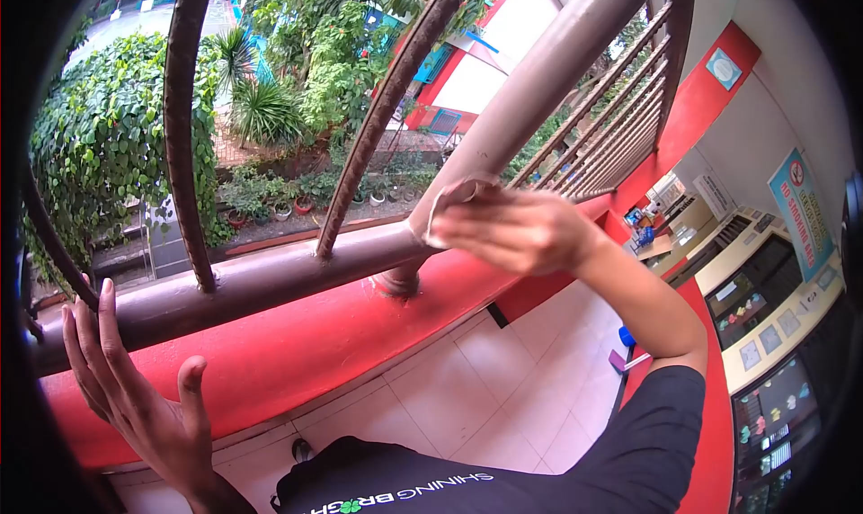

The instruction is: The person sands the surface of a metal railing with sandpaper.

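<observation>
My right hand [521,231] presses a thin folded brown sheet [463,195] with a pale edge against the thick brown metal post [530,91], just above where it meets the lower rail [261,276]. The sheet looks like sandpaper or a rag; most of it is hidden under my fingers. At the left, my left hand [135,388] is open with its fingers stretched upward and thumb apart. Its fingertips lie over the lower rail, beside the foot of a thin twisted bar [58,235].
Below the rail runs a red ledge [297,334], with a pale tiled floor [503,370] beneath. More thin bars [184,127] rise from the rail. Leafy plants [117,109] grow outside. A walkway with windows and a no-smoking banner [800,213] lies to the right.
</observation>
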A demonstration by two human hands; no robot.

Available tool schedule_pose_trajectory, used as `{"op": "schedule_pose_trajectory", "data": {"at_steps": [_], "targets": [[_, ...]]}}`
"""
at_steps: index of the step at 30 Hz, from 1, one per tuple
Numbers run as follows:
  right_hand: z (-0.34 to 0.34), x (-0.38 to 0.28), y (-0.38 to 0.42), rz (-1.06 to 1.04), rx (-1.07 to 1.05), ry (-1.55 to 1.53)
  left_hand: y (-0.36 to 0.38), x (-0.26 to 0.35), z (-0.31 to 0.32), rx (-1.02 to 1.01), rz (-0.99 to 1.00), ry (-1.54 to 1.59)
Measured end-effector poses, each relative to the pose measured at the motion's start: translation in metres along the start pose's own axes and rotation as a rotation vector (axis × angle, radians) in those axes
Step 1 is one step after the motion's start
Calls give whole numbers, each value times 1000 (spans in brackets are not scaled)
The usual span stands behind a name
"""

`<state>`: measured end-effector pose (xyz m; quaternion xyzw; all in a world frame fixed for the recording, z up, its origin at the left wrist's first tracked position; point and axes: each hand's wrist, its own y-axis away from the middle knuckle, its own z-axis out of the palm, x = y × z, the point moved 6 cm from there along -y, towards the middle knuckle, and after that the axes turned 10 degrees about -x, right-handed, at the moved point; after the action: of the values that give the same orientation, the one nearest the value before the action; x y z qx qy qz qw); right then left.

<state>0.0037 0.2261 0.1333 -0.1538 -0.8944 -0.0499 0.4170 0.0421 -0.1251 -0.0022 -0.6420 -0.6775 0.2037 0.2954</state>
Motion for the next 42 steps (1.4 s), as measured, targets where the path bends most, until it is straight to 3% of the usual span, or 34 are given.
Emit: {"op": "schedule_pose_trajectory", "data": {"at_steps": [1,2,5,6,7,9,10,13,14,15,17,18,19,22,23,25,26,33,35,36,40,41,42], "targets": [[-13,30,8,77,-64,-5,-1,0,-1,0,-2,1],[-40,64,4,264,111,60,-1,1,-1,-5,-10,-16],[-23,42,-1,250,10,-34,0,4,-1,-11,-6,-16],[1,2,4,-24,-40,1,-2,3,-2,3,-6,-4],[16,-16,6,-162,-113,-55,-2,2,-3,7,-2,-7],[-12,23,7,-116,-30,-1,-2,3,-3,-10,4,-9],[-32,57,7,185,52,-29,-2,3,-3,-12,5,-6],[-32,54,5,249,102,2,-1,3,-3,-1,15,16],[-2,19,10,-50,-32,40,-2,2,-3,4,20,23],[11,-8,5,-202,-111,-41,-1,1,-2,9,18,30],[-2,18,11,-267,-47,102,-1,2,-3,6,11,5],[-29,55,3,78,55,-6,0,2,-2,-10,6,-19],[-27,54,3,77,51,-11,-1,2,-1,-17,6,-16],[-13,37,4,39,25,-60,-3,2,-3,3,21,17],[5,1,4,-184,-82,-89,-3,2,-3,0,23,31],[0,13,9,-286,-88,25,-3,0,-5,-2,31,38],[-23,43,4,35,-34,25,-3,0,-5,-12,33,21],[8,0,6,-174,-36,-91,-3,2,-4,-7,37,30],[-23,55,12,300,224,63,-4,2,-5,14,46,45],[-22,53,13,293,221,61,-2,4,-5,27,47,61],[25,-14,9,-57,-44,-30,-2,3,-4,0,24,46],[22,-12,8,-57,-43,-31,-2,3,-3,1,20,48],[13,0,7,69,5,7,-2,3,-3,4,24,50]]}}
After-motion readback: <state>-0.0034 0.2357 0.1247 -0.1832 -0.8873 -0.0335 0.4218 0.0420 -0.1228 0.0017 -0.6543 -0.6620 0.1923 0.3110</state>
